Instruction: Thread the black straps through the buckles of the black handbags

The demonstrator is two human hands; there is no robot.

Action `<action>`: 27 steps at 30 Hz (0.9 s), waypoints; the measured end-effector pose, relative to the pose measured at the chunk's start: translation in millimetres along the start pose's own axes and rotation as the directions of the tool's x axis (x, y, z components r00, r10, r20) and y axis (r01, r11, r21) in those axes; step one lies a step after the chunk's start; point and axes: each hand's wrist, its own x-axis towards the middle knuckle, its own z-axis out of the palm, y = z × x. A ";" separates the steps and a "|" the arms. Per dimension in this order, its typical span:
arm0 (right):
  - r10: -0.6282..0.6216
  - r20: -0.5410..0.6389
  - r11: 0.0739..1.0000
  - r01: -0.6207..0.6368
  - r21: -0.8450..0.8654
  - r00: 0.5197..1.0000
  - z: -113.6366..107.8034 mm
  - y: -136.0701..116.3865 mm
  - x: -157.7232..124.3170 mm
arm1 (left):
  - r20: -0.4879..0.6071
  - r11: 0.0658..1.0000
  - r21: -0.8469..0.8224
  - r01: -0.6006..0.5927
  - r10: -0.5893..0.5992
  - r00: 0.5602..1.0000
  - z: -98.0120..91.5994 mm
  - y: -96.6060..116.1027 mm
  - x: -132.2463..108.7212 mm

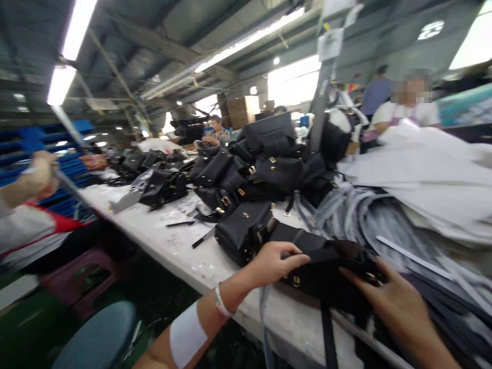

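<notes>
A black handbag [323, 284] with gold-coloured fittings lies at the near edge of the white table [207, 271], held between both hands. My left hand [274, 264] is closed on its left part, thumb and fingers pinching the upper edge. At the bag's right end, my right hand [400, 302] grips the side near a metal fitting, thumb in front. A black strap [329, 333] hangs down below the bag. Just beyond my left hand sits another black bag [244, 225] with a gold clasp.
Behind is a heap of black bags [269, 169]. White sheets [418, 179] and grey strips [357, 215] pile up on the right. A blue round stool [98, 338] stands lower left, near a person seated on a pink stool [82, 279]. Other people are farther back.
</notes>
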 end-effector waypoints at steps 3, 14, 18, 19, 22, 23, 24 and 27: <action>-0.026 0.004 1.000 0.026 0.004 1.000 4.6 -22.4 -33.6 | 0.031 0.998 -0.016 0.066 -0.066 0.997 -10.5 11.6 -3.4; -0.107 0.059 0.924 0.078 0.374 0.992 -3.0 -47.4 -79.6 | 0.491 0.972 -0.162 0.172 -0.072 0.868 -0.8 42.4 12.5; -0.078 -0.032 0.935 0.084 0.345 0.996 -3.5 -54.7 -73.7 | 0.467 0.990 -0.049 0.129 -0.091 0.880 4.5 59.2 22.7; -0.068 -0.060 0.938 0.084 0.335 0.996 -2.4 -55.4 -72.4 | 0.455 0.992 0.003 0.130 -0.117 0.883 5.1 62.8 24.7; -0.060 -0.148 0.942 0.105 0.320 0.987 1.4 -54.5 -70.8 | 0.463 0.980 0.155 0.123 -0.182 0.867 4.9 71.0 29.8; -0.059 -0.175 0.940 0.114 0.321 0.983 2.5 -53.6 -70.9 | 0.483 0.974 0.196 0.115 -0.198 0.853 4.3 73.2 31.4; -0.058 -0.194 0.938 0.120 0.325 0.979 3.3 -52.9 -71.2 | 0.506 0.966 0.235 0.105 -0.214 0.835 3.7 75.3 32.9; -0.045 -0.218 0.932 0.120 0.342 0.975 5.2 -52.3 -72.9 | 0.540 0.929 0.368 0.027 -0.237 0.808 2.5 82.2 36.8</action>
